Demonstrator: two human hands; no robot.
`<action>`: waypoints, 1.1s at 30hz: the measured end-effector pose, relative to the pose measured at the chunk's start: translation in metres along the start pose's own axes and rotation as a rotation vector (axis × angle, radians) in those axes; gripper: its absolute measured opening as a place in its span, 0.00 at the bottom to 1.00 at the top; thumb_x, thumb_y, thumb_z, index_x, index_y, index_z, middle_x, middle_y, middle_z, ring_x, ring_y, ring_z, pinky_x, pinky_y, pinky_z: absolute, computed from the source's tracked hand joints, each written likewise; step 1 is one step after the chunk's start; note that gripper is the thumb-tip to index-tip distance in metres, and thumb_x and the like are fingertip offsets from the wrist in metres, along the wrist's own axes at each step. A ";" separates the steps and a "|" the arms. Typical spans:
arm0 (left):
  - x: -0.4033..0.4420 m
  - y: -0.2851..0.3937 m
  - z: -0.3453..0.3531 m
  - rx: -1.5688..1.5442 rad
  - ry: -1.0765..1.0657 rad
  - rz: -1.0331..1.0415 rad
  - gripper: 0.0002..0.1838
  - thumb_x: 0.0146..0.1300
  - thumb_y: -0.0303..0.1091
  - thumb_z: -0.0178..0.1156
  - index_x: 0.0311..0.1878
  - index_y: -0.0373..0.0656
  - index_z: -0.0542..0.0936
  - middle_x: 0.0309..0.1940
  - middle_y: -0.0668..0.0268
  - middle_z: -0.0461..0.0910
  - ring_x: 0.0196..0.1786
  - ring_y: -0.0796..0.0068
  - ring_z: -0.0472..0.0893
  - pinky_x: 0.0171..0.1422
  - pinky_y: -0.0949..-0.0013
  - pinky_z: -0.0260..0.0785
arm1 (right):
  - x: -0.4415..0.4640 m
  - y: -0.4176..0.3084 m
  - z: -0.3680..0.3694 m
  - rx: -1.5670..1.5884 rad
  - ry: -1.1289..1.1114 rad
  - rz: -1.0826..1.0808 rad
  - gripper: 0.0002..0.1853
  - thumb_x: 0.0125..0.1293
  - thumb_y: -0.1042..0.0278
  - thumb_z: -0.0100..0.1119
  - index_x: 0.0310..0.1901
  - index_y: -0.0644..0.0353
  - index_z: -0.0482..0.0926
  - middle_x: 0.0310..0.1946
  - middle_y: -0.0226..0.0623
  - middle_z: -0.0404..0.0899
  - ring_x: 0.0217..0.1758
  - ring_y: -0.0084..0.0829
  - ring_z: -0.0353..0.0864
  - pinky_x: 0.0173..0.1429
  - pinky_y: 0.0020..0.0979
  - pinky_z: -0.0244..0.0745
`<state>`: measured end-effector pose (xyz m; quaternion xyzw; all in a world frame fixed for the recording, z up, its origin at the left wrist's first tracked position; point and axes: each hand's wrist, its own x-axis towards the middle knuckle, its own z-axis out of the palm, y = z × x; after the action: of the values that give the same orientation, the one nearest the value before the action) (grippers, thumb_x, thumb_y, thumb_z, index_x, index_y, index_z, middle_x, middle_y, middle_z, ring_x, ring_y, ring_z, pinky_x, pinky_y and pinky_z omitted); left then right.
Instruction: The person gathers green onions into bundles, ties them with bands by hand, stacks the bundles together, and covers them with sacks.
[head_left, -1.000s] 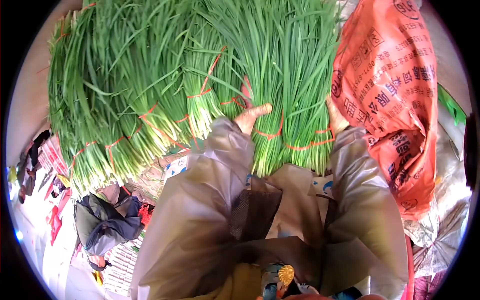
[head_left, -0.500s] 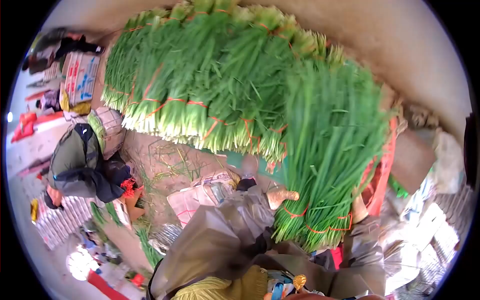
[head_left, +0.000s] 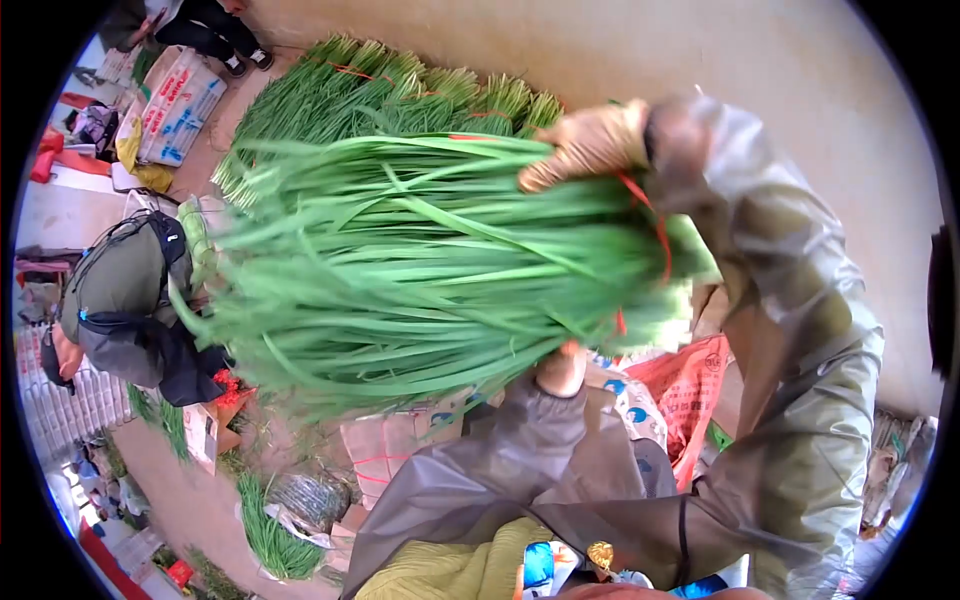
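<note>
A large tied bundle of garlic chives (head_left: 420,260) is lifted across the middle of the view, leaves to the left, pale cut ends to the right, with red ties near those ends. My right hand (head_left: 590,145), in a tan glove, grips its upper side near the tied end. At the lower side my left hand (head_left: 562,370) holds it from below; its fingers are mostly hidden under the leaves. Behind lies a long pile of more chive bundles (head_left: 400,90), tied with red bands, partly covered by the lifted one.
A red printed sack (head_left: 690,390) lies below the bundle's cut ends. To the left a person in a dark vest (head_left: 130,290) bends over. Another person's legs (head_left: 215,35) show near a white carton (head_left: 180,105). Loose chives (head_left: 275,535) lie on the floor, and a wall (head_left: 800,90) rises behind.
The chives have been raised off the pile and turned, so their cut ends now point right instead of toward me. My right hand has moved up to the far side of the bundle.
</note>
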<state>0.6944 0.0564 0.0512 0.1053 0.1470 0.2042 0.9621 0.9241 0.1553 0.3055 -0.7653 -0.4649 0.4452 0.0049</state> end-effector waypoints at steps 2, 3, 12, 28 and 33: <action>0.055 0.020 0.048 0.111 -0.063 0.149 0.28 0.58 0.51 0.56 0.57 0.44 0.66 0.52 0.67 0.70 0.52 0.70 0.70 0.55 0.64 0.64 | 0.033 -0.020 -0.037 -0.257 0.108 0.014 0.38 0.50 0.30 0.54 0.53 0.56 0.73 0.45 0.45 0.78 0.48 0.40 0.77 0.53 0.37 0.70; 0.083 0.030 0.073 0.163 -0.089 0.225 0.25 0.62 0.50 0.53 0.56 0.45 0.66 0.51 0.68 0.69 0.52 0.72 0.69 0.54 0.65 0.63 | 0.048 -0.029 -0.050 -0.346 0.192 0.064 0.37 0.50 0.32 0.55 0.53 0.55 0.73 0.45 0.45 0.78 0.48 0.41 0.77 0.53 0.37 0.70; 0.115 0.057 -0.171 0.563 0.126 -0.420 0.23 0.59 0.34 0.56 0.58 0.46 0.68 0.50 0.66 0.73 0.52 0.70 0.74 0.55 0.67 0.67 | 0.082 0.049 0.217 0.457 0.557 -0.023 0.21 0.55 0.54 0.54 0.49 0.53 0.75 0.44 0.43 0.77 0.47 0.42 0.77 0.50 0.38 0.71; -0.093 -0.076 -0.190 1.182 0.149 -0.686 0.19 0.60 0.25 0.55 0.55 0.37 0.69 0.41 0.67 0.75 0.42 0.81 0.73 0.49 0.77 0.66 | 0.012 0.409 0.604 0.995 0.534 1.021 0.30 0.55 0.53 0.56 0.57 0.60 0.68 0.53 0.51 0.71 0.59 0.43 0.69 0.61 0.34 0.63; 0.020 -0.232 -0.230 1.296 -0.121 -0.579 0.22 0.58 0.28 0.57 0.56 0.37 0.68 0.48 0.60 0.73 0.49 0.72 0.73 0.54 0.71 0.66 | 0.075 0.530 0.594 0.966 0.763 1.013 0.31 0.58 0.50 0.53 0.57 0.66 0.66 0.54 0.57 0.69 0.59 0.48 0.67 0.62 0.36 0.61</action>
<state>0.7210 -0.1102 -0.2295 0.6241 0.2072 -0.1941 0.7279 0.9045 -0.3332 -0.3271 -0.8963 0.2176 0.2529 0.2921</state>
